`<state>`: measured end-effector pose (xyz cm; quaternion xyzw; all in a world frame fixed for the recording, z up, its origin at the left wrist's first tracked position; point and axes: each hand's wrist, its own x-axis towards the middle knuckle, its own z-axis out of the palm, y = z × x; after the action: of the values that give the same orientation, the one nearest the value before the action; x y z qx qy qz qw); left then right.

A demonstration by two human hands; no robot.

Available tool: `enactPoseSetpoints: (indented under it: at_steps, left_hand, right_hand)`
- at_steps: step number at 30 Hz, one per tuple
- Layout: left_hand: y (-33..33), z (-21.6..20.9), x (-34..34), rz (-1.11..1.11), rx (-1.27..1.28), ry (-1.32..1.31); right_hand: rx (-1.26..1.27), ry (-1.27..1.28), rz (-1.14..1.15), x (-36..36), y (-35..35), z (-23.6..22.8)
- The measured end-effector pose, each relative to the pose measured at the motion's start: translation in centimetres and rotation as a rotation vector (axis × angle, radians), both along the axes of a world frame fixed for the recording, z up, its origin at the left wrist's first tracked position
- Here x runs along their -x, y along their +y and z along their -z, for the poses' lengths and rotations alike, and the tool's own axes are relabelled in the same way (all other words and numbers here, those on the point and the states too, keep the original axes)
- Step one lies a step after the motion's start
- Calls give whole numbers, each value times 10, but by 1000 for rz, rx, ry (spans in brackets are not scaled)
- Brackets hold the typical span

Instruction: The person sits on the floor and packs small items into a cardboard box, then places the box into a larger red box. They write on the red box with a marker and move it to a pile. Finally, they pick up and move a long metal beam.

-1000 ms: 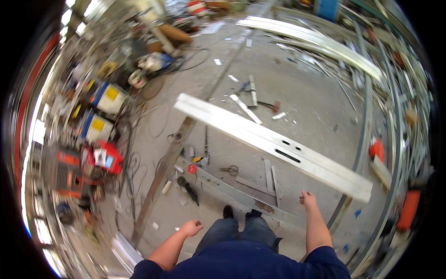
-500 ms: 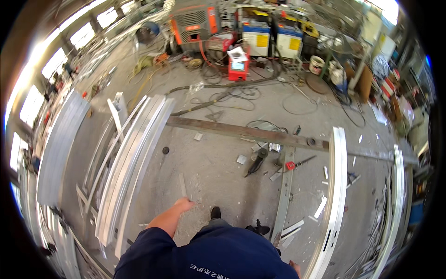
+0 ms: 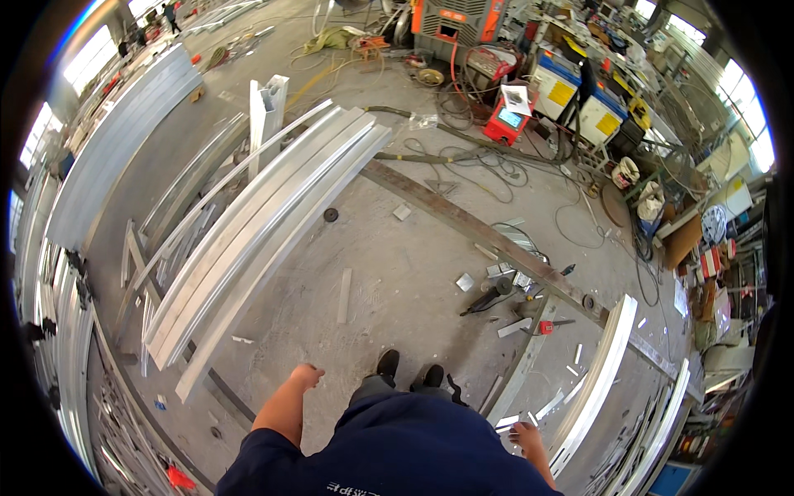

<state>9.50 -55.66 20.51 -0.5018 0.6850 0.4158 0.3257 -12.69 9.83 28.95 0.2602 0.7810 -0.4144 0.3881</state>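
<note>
My left hand (image 3: 308,376) hangs over the grey floor with its fingers loosely bent, holding nothing that I can see. Nearest to it are a flat pale strip (image 3: 344,295) on the floor and a stack of long silvery metal profiles (image 3: 265,223) resting across a steel beam at left. My right hand (image 3: 523,436) is low at the right, its fingers apart and nothing visible in them. Beside that hand a long white metal profile (image 3: 597,380) lies across the beams, apart from the fingers. Small white offcuts (image 3: 549,405) are scattered near it.
A brown steel beam (image 3: 480,230) crosses the floor ahead, joined by a narrower beam (image 3: 521,355) near my feet. A black power tool (image 3: 488,296) lies there. Cables (image 3: 488,169), a red machine (image 3: 504,124) and an orange-grey unit (image 3: 456,21) stand farther off.
My view has turned left, so the profile stack sits nearer the middle. The right hand has come up into view, and both feet now show. The left hand remains empty.
</note>
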Motion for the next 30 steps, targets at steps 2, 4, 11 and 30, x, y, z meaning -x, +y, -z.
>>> enactPoseSetpoints:
  at_steps: [2, 4, 11, 30]
  left_hand:
    - [9, -31, 10, -157, 27, 136]
    - [18, -45, 7, -271, 62, 247]
    - [55, -23, -80, -437, 2, 44]
    - [99, -94, -39, -424, 80, 119]
  right_hand:
    - [9, -93, -243, 19, -13, 10]
    - [-67, -161, -374, 50, -21, 17]
    - [26, 122, -146, 144, -29, 26]
    - [16, -88, -104, 120, 39, 75]
